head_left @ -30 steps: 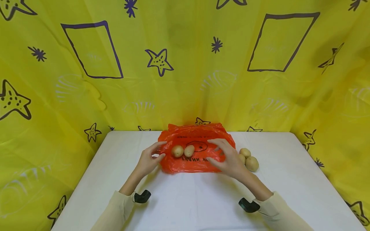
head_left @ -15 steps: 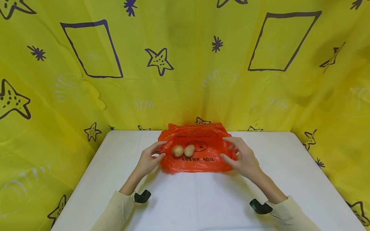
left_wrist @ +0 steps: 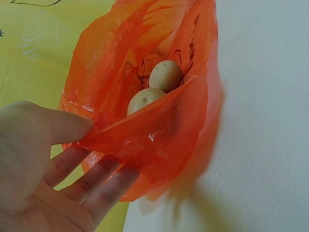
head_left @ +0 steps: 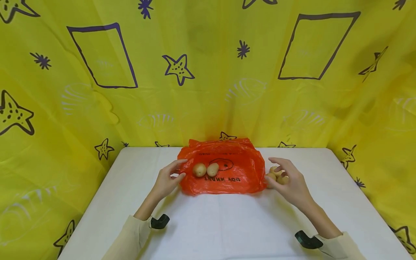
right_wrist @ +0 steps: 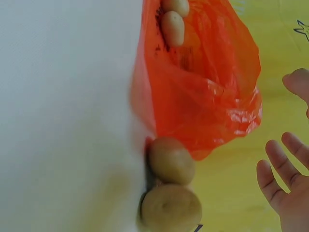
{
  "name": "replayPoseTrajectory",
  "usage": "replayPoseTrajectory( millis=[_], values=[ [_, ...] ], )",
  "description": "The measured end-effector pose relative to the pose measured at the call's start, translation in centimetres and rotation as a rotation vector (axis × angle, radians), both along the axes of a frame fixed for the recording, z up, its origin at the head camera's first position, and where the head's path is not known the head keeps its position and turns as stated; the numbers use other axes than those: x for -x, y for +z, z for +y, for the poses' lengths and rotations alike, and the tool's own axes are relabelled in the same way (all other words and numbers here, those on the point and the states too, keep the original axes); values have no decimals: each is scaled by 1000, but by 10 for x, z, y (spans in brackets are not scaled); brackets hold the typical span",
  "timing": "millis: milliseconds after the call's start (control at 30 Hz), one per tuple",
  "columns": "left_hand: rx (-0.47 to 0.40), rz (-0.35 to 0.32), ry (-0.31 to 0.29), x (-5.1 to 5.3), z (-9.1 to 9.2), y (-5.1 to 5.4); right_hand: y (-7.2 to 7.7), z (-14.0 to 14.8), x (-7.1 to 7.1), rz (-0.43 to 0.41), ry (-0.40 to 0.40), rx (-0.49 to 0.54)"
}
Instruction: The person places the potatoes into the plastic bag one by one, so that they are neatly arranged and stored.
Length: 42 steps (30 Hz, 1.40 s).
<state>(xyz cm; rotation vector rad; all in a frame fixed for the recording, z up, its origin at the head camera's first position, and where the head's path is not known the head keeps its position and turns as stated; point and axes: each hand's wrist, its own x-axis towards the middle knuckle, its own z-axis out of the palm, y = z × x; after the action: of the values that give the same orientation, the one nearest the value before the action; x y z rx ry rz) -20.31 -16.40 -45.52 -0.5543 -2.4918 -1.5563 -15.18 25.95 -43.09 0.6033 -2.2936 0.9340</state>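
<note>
A red plastic bag (head_left: 227,186) with black print lies with its mouth spread, and two potatoes (head_left: 212,169) sit side by side in it. My left hand (head_left: 166,183) pinches the bag's left edge; in the left wrist view the thumb (left_wrist: 72,126) is on top, with fingers behind the plastic. To the right of the bag, my right hand (head_left: 294,186) hovers over a group of three potatoes (head_left: 283,180), fingers apart and holding nothing. It partly hides them in the head view. In the right wrist view two loose potatoes (right_wrist: 171,208) show near the bag.
Everything rests on a white-covered table (head_left: 214,227). A yellow curtain (head_left: 208,104) with dark star drawings hangs behind it and at both sides. The bag's back edge lies close to the curtain.
My right hand has moved right, from over the bag to over the loose potatoes. The left hand, the bag and the two potatoes in it have stayed put.
</note>
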Motion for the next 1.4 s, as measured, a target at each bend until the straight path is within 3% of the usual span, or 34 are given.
replayPoseTrajectory(
  millis=[333,1067,1400],
  values=[
    [13,-25,-2,1,-3,0,-10,22,-12,-24,-63,19],
    [-6,13,-8,0,-1,0,-29,45,-15,-130,-121,-34],
    [19,0,6,1,1,-1,-40,59,-15,-241,-114,-95]
  ],
)
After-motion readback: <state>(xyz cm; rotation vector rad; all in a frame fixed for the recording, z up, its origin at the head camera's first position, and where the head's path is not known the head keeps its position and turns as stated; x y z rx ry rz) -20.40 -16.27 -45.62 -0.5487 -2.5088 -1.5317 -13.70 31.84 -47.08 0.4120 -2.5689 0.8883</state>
